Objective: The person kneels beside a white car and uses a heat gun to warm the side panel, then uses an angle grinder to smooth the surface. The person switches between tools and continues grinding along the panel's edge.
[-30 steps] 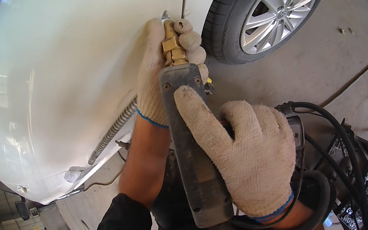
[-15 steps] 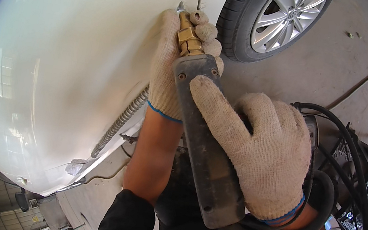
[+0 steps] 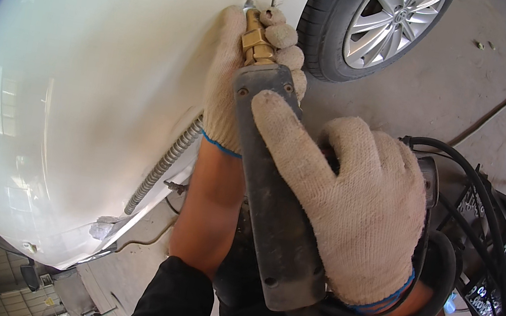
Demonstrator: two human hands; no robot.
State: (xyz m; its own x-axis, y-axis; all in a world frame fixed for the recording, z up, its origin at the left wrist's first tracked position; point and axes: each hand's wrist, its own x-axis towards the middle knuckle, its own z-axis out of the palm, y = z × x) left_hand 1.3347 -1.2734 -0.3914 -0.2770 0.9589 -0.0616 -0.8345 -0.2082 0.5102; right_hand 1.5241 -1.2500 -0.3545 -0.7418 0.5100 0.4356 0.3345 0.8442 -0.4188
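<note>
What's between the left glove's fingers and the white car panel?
In the head view, the tool's brass tip sits between the left hand fingers and the white car panel.

A single head-worn fisheye view is looking steeply down, close over the gloved hands, facing a white car panel (image 3: 90, 99) on the left, with a wheel (image 3: 380, 26) far right. Edges are bending.

The gloved left hand (image 3: 239, 76) is stretched forward with curled fingers, while the gloved right hand (image 3: 357, 208) is closed in a grip nearer the body.
</note>
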